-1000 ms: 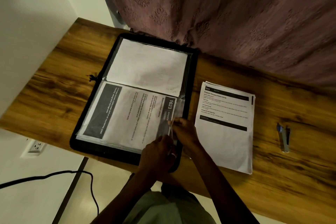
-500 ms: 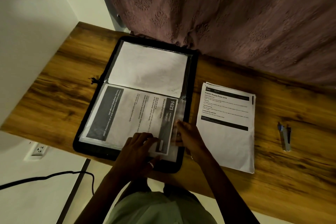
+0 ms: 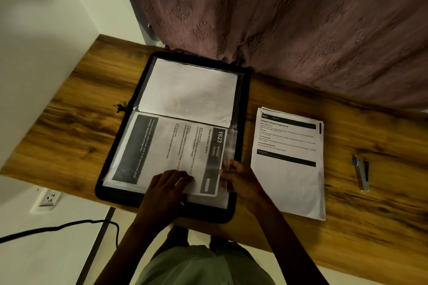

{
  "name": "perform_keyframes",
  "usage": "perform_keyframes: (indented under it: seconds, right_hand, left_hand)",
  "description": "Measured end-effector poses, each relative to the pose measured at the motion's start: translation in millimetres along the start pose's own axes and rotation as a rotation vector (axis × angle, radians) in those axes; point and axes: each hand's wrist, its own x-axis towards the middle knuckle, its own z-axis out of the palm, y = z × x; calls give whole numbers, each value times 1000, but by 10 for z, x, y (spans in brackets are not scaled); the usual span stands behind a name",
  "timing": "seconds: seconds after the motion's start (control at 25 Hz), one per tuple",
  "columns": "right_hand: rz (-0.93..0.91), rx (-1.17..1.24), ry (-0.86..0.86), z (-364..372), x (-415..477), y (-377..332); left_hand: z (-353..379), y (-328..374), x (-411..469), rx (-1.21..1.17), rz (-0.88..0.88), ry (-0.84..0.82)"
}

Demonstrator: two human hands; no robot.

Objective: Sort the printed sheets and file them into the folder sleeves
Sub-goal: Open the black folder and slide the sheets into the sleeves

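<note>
Left hand (image 3: pixel 168 188) lies flat, fingers straight, pressing the printed sheet (image 3: pixel 176 152) in the lower sleeve. Right hand (image 3: pixel 242 180) pinches that clear sleeve (image 3: pixel 231 146) at its right edge. The open black folder (image 3: pixel 208 214) lies centre frame on the wooden table (image 3: pixel 69 122); the sheet stack (image 3: pixel 289 180) lies just right of it.

worktop: brown wood-grain worktop (image 3: pixel 69 136) standing against a white wall (image 3: pixel 41 30) | far edge: mauve embroidered curtain (image 3: pixel 301 30) hanging onto it | right: two blue-grey pens (image 3: pixel 360 172) lying side by side | below: white wall socket (image 3: pixel 48 197) sitting, black cable (image 3: pixel 92 221) trailing
</note>
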Motion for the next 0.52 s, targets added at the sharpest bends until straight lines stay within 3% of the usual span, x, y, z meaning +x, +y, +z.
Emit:
perform_keyframes:
  seconds: [0.08,0.2,0.32,0.4,0.52]
  right_hand:
    - [-62,-55,88,-7,-32,9]
    - [-481,-524,397,-126,-59,98]
    - [-814,-940,314,-237,12,153]
    - [-878,-984,226,-196,80,45]
    - [-900,-728,185,-80,173,-271]
  left_hand:
    - [-54,-61,-30,4,10,100]
    - [-168,-111,-23,10,17,211]
    - [-321,-110,69,34,-4,269]
    - [-447,-122,165,51,31,303]
    - [-711,-115,370,110,83,395]
